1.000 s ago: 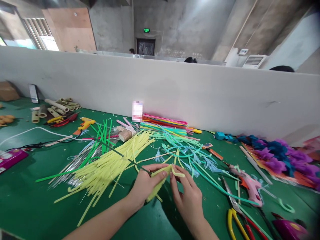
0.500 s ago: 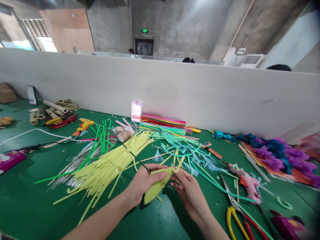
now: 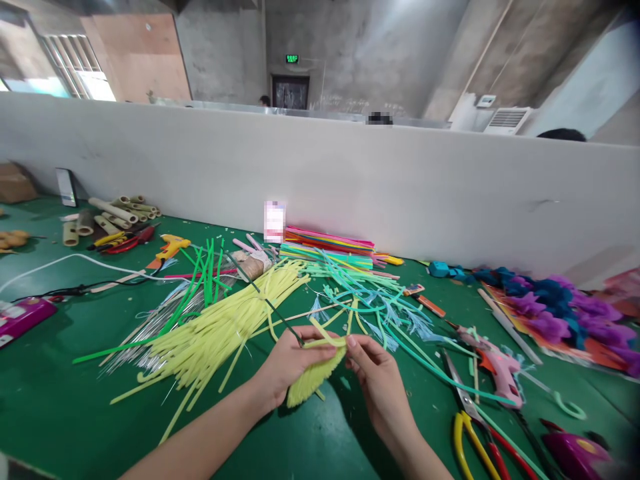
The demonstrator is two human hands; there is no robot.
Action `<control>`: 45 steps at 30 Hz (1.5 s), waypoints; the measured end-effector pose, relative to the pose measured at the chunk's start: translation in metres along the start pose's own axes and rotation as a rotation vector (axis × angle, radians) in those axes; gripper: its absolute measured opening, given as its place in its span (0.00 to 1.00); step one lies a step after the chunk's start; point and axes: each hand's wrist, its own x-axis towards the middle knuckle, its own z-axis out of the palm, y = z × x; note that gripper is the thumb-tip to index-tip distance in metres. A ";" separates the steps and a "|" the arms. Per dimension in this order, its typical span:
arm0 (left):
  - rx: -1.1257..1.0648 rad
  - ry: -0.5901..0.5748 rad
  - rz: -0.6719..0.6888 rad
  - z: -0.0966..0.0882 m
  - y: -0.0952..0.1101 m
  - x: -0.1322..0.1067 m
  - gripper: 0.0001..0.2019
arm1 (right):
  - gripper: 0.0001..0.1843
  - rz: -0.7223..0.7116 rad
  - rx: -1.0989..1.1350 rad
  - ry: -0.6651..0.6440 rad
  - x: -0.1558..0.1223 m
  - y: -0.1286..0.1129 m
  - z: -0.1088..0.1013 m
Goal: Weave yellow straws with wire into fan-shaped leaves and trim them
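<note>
Pale-yellow, fuzzy, leaf-shaped piece of chenille stem [image 3: 311, 385] held tilted above the green tabletop [image 3: 250, 443], between the person's two hands. Left hand [image 3: 283, 368]: thumb pressed flat on its upper edge, closed against the fingers behind, which are partly hidden. Right hand [image 3: 377, 367]: thumb and forefinger nipped together at the piece's right tip, remaining fingers loosely curled and apparently empty. Change noted: the pale-yellow loose strip end [image 3: 323, 331], which half a second ago stood up rightward from that tip, now slants leftward over the piece, near the left thumb. Reading: the strip seems to have been turned back around the tip, with the right pinch apparently setting the bend; whether it lies snug is too small to tell. Thin dark-green stem [image 3: 280, 317] runs from the left hand up-left across a spread bundle of pale-yellow fuzzy stems [image 3: 215, 327]. Long-bladed metal scissors [image 3: 465, 400] lie to the right, untouched.
</note>
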 end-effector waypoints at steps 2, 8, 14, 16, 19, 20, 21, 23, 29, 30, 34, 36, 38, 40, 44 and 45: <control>0.027 -0.008 0.011 0.000 0.000 0.000 0.17 | 0.13 -0.033 -0.009 0.027 0.000 0.001 -0.001; 0.090 -0.008 -0.044 0.000 -0.004 -0.004 0.20 | 0.13 -0.092 0.021 0.123 0.001 0.003 -0.004; 0.072 -0.046 -0.042 0.003 -0.002 -0.006 0.17 | 0.14 -0.103 0.044 0.185 0.006 0.003 -0.007; 0.116 -0.035 -0.029 0.002 -0.002 -0.004 0.15 | 0.15 -0.120 0.032 0.216 0.007 0.003 -0.007; 0.201 -0.001 0.037 0.000 -0.004 -0.002 0.18 | 0.15 -0.137 0.007 0.244 0.005 0.004 -0.006; 0.229 -0.001 0.070 -0.001 -0.005 -0.001 0.18 | 0.16 -0.139 -0.004 0.247 0.005 0.004 -0.005; 0.259 -0.001 0.102 -0.002 -0.005 0.000 0.18 | 0.16 -0.141 -0.017 0.245 0.004 0.005 -0.005; 0.361 0.020 0.159 -0.004 -0.005 0.002 0.18 | 0.15 -0.152 -0.051 0.237 0.002 0.005 -0.004; 0.809 0.180 0.336 -0.012 0.000 0.006 0.15 | 0.14 -0.204 -0.181 0.182 -0.003 0.002 0.000; 0.819 0.193 0.352 -0.012 0.000 0.007 0.14 | 0.14 -0.202 -0.180 0.158 -0.004 0.001 0.001; 0.781 0.199 0.372 -0.013 0.000 0.007 0.15 | 0.18 -0.154 -0.170 -0.016 -0.009 -0.002 0.011; 0.770 0.192 0.360 -0.012 -0.001 0.006 0.15 | 0.19 -0.128 -0.193 -0.073 -0.010 -0.002 0.014; 0.757 0.172 0.339 -0.012 -0.002 0.006 0.17 | 0.19 -0.120 -0.225 -0.064 -0.010 0.000 0.015; 0.735 0.144 0.322 -0.011 -0.002 0.005 0.17 | 0.19 -0.128 -0.258 -0.023 -0.009 0.002 0.012; 0.582 0.048 0.264 -0.008 -0.002 0.002 0.16 | 0.19 -0.139 -0.293 0.028 -0.006 0.003 0.006; 0.520 -0.007 0.231 -0.007 -0.001 0.002 0.15 | 0.19 -0.138 -0.289 0.032 -0.005 0.002 0.005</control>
